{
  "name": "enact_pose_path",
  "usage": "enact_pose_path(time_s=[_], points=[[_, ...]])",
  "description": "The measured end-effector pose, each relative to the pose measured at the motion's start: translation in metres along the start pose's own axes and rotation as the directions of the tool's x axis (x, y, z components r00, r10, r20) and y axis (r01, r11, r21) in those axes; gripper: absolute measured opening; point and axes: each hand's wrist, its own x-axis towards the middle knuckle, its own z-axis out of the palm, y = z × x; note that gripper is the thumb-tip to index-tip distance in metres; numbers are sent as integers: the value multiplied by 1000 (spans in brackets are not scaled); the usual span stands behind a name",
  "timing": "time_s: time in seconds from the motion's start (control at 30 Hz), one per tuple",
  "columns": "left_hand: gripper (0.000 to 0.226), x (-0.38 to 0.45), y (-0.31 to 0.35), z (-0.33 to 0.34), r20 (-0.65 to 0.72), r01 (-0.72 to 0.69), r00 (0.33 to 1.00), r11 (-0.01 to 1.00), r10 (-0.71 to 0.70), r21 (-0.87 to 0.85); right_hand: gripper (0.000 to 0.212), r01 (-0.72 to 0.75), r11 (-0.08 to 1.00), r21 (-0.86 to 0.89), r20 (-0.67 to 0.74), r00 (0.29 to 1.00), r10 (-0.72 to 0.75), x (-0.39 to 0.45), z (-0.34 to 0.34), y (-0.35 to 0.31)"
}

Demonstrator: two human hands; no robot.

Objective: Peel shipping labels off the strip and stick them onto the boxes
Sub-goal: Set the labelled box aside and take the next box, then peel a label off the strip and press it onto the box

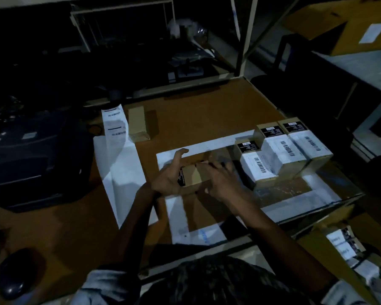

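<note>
A small brown cardboard box (195,177) with a black sticker on its left end lies in the middle of the table. My left hand (167,175) cups its left end, fingers spread and raised. My right hand (220,179) lies flat on its top, fingers straight. No white label shows on this box. Three boxes (279,155) bearing white barcode labels stand side by side to the right. The label strip (116,133) runs out of a printer at the left and down the table. A bare brown box (138,124) lies beside the strip.
A dark label printer (26,155) sits at the left edge. White tape (207,144) marks a rectangle on the brown table. A computer mouse (11,276) lies at bottom left. More labelled boxes (343,245) sit below the table's right edge. Metal rack frames stand behind.
</note>
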Motion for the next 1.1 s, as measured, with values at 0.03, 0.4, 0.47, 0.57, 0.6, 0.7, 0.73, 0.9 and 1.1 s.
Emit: enact_pose_path(time_s=[0.03,0.4,0.47,0.57,0.6,0.7,0.73,0.9,1.1], points=[[122,-1,-5,-2,4,-5,1000,1000,6,-19,79,-23,1000,9,-36,999,23,3,2,-3],[80,-21,-44,-41,-155,-45,988,986,20,-159,71,-125,992,-30,94,987,128,23,-15,-47],[70,-22,-52,-52,-266,-30,964,992,-4,-124,70,-26,999,29,89,996,23,29,-19,-61],[62,-20,-68,-69,-395,-25,919,996,-13,-91,65,90,959,267,60,992,-109,43,-20,-80],[59,-20,-75,-75,-442,-24,897,997,-13,-79,63,81,918,388,68,991,-116,51,-19,-89],[51,-23,-93,-82,-577,57,814,998,-59,-22,55,-17,806,592,114,992,-63,75,-10,-111],[52,-25,-100,-84,-610,119,787,993,-91,4,53,-36,791,611,129,990,-55,85,-6,-119],[77,-39,-126,-83,-442,389,828,921,-345,10,58,-185,721,668,266,964,0,123,28,-158],[73,-57,-128,-65,-407,414,834,910,-374,12,40,-242,642,728,227,968,108,144,63,-194]])
